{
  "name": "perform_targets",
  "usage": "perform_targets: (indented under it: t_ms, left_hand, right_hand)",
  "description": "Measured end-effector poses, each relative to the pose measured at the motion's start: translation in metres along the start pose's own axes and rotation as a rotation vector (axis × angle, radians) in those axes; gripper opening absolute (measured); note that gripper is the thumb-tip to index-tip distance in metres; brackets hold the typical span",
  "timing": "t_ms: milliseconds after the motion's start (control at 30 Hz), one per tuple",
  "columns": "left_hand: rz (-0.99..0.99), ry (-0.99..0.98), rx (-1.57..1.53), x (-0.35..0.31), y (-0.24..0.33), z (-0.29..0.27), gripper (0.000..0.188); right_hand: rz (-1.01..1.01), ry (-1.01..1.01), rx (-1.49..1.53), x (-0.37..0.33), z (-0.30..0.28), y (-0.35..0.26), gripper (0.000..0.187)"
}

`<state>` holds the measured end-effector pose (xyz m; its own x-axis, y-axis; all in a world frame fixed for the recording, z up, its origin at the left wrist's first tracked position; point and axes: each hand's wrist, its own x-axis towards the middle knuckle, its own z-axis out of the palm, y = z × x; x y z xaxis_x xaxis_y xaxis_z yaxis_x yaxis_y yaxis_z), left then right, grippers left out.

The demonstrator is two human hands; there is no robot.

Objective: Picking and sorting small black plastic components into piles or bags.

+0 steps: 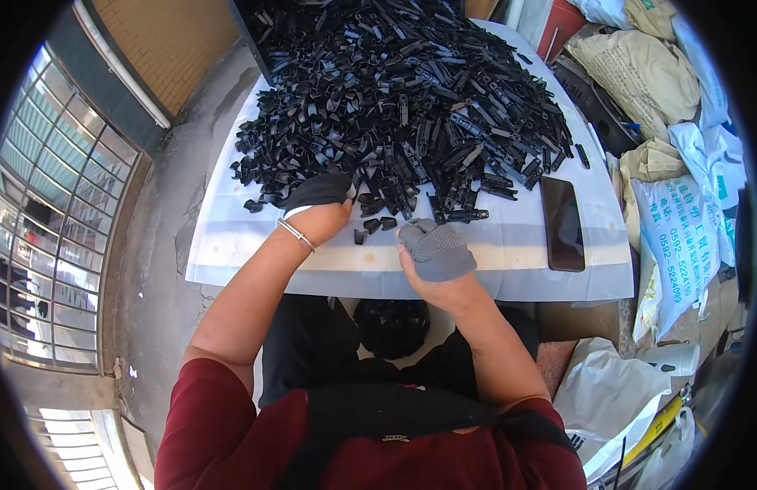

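A large heap of small black plastic parts (329, 106) covers the far part of the table. My left hand (321, 200), in a black glove with a bracelet on the wrist, is at the heap's near left edge. Its dark fingers blend into the parts, so their grip is hard to make out. Nearer me, my right hand (435, 253) wears a grey dotted glove. Its fingers are curled in, and whatever they hold is hidden. Between the hands lie a few short curved black pieces (372, 224). Just beyond the right hand rests a longer black part (468, 216).
A dark phone (563, 224) lies on the white-covered table (313, 282) at the right. Below the table edge, between my legs, a container (392, 327) holds black pieces. Stuffed sacks (680, 237) are stacked along the right side. A barred window (52, 220) is at the left.
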<state>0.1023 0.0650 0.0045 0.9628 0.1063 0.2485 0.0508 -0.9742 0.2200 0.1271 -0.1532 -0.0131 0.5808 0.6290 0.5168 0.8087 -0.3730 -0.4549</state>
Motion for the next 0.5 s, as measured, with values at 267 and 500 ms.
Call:
perform_targets:
  t_ms: [267, 500]
  left_hand:
    - [-0.091, 0.059, -0.06, -0.024, -0.01, -0.014, 0.024]
    - [-0.132, 0.154, -0.219, -0.066, -0.003, -0.004, 0.03]
  right_hand:
    - [-0.127, -0.083, -0.246, 0.048, 0.004, -0.011, 0.015]
    - [-0.119, -0.386, -0.474, 0.124, 0.049, -0.006, 0.025]
